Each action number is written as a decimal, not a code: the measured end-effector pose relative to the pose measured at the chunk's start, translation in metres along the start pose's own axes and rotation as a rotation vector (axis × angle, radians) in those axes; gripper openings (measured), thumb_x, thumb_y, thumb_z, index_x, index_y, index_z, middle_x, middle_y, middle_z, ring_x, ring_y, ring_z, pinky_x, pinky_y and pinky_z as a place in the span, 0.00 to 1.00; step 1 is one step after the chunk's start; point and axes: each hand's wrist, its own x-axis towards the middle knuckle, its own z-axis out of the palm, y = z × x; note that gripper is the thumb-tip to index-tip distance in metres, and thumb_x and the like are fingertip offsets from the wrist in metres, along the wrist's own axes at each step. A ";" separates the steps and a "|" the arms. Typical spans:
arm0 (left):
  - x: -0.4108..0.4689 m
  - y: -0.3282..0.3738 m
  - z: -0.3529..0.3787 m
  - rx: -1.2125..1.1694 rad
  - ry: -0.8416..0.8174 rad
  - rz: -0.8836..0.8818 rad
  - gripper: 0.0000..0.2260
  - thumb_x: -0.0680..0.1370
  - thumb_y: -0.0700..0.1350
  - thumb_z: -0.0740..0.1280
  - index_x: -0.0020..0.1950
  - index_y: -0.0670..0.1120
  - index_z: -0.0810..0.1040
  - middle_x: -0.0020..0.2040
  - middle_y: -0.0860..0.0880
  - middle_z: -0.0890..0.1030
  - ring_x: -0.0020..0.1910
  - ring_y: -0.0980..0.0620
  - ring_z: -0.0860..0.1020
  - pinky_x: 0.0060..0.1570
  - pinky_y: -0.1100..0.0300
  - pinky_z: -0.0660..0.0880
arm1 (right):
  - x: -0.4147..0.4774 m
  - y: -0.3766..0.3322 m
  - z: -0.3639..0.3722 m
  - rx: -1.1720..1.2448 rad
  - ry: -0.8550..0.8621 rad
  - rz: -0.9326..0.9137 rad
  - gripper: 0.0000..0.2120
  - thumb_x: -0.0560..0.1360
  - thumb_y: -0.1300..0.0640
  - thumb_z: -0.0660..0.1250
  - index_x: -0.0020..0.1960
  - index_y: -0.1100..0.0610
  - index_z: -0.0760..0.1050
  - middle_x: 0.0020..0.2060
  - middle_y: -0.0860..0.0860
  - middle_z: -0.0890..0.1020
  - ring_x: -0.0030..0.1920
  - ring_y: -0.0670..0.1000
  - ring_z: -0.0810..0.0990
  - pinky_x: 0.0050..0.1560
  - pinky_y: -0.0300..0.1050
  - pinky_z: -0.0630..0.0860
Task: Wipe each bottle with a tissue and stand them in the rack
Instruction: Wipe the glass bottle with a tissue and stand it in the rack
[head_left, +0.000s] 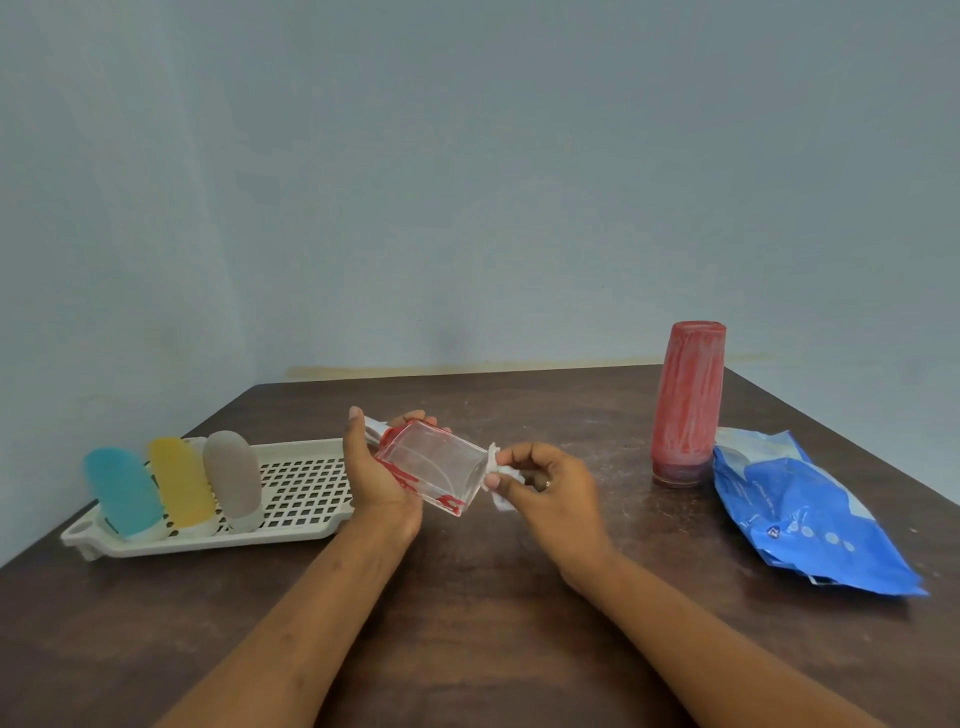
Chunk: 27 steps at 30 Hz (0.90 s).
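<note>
On my feed, mid-table: left hand wrapped round a clear bottle with red print, held tilted above the table. The right hand pinches a crumpled tissue against the base of it. The rack at left holds a blue bottle, yellow bottle and grey bottle in a row; a red bottle stands at right, just beside a blue packet.

Bare forearms, small ring on right hand
</note>
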 end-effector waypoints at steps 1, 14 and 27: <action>0.000 0.000 0.000 -0.006 0.011 0.016 0.27 0.79 0.64 0.56 0.40 0.43 0.80 0.39 0.45 0.82 0.43 0.46 0.80 0.53 0.50 0.76 | -0.002 -0.001 0.002 0.038 -0.031 -0.003 0.07 0.68 0.65 0.74 0.43 0.57 0.79 0.41 0.52 0.84 0.41 0.48 0.83 0.41 0.43 0.80; 0.003 0.004 -0.003 -0.014 -0.038 0.000 0.31 0.78 0.66 0.53 0.39 0.42 0.81 0.38 0.44 0.83 0.44 0.44 0.80 0.56 0.48 0.74 | -0.008 -0.005 0.001 -0.070 -0.243 -0.088 0.10 0.65 0.65 0.76 0.37 0.52 0.80 0.37 0.51 0.83 0.39 0.51 0.81 0.41 0.46 0.80; -0.002 0.005 -0.003 -0.003 -0.186 -0.027 0.29 0.78 0.65 0.55 0.40 0.41 0.81 0.40 0.43 0.81 0.42 0.44 0.80 0.53 0.48 0.75 | 0.005 0.006 -0.011 0.042 -0.062 -0.003 0.06 0.67 0.67 0.74 0.41 0.59 0.80 0.38 0.53 0.83 0.38 0.47 0.81 0.38 0.39 0.77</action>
